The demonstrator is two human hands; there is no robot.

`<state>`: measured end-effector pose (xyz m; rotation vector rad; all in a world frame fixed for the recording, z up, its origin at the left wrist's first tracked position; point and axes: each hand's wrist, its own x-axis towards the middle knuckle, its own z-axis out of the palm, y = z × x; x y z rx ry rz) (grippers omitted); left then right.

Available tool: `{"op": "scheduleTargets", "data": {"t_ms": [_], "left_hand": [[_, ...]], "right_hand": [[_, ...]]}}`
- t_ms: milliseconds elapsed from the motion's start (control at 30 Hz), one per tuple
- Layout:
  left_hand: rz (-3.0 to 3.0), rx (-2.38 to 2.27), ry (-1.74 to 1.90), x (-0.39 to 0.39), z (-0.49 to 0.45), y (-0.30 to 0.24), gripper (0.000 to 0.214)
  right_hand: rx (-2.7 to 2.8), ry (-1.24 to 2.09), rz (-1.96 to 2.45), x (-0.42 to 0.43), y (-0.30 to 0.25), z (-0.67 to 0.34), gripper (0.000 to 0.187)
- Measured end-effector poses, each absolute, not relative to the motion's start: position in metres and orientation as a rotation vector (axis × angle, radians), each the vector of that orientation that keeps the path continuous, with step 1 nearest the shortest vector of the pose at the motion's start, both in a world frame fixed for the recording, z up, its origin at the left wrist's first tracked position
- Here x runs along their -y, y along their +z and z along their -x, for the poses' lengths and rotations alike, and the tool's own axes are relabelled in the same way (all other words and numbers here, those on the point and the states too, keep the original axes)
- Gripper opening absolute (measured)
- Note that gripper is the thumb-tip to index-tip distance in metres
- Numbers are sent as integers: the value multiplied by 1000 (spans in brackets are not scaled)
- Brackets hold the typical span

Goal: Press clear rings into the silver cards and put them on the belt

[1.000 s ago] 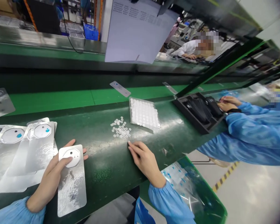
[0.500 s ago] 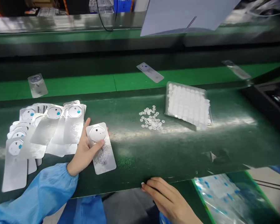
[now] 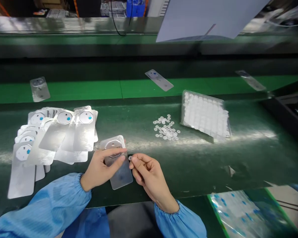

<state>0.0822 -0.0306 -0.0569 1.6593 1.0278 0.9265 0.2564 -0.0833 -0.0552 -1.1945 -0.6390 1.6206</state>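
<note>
A silver plate (image 3: 121,177) with rounded corners and an octagonal window near its top lies under my left hand (image 3: 101,168). That hand's thumb and forefinger reach across the plate toward its right edge, and a fingertip shows from beneath at the upper right. The other fingers are hidden. My right hand (image 3: 150,175), just beside the plate, pinches a small clear round disc (image 3: 130,158) between thumb and forefinger. A loose pile of similar small discs (image 3: 167,130) lies on the green table to the right. Overlapping silver plates (image 3: 22,175), several with blue dots, spread out at the left.
A clear tray (image 3: 206,114) packed with white pieces stands right of the discs. Single plates (image 3: 159,80) lie along the bright green strip behind. A dark box edge (image 3: 285,115) stands far right. Below the table edge (image 3: 198,195) is a bag with blue pieces (image 3: 238,211).
My right hand has come up from the table's front edge to the plate and now pinches a disc. My left forefinger has come over the plate's top. The view has shifted slightly.
</note>
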Motion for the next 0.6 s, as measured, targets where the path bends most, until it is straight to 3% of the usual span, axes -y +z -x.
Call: {"op": "scheduleTargets", "data": {"t_ms": [300, 600], "left_hand": [[-1579, -987, 934, 32, -86, -57, 8], [-1693, -883, 1039, 31, -80, -68, 20]], "right_hand": [[705, 1531, 1258, 80, -58, -252, 41], [847, 1804, 1239, 68, -42, -271, 41]]}}
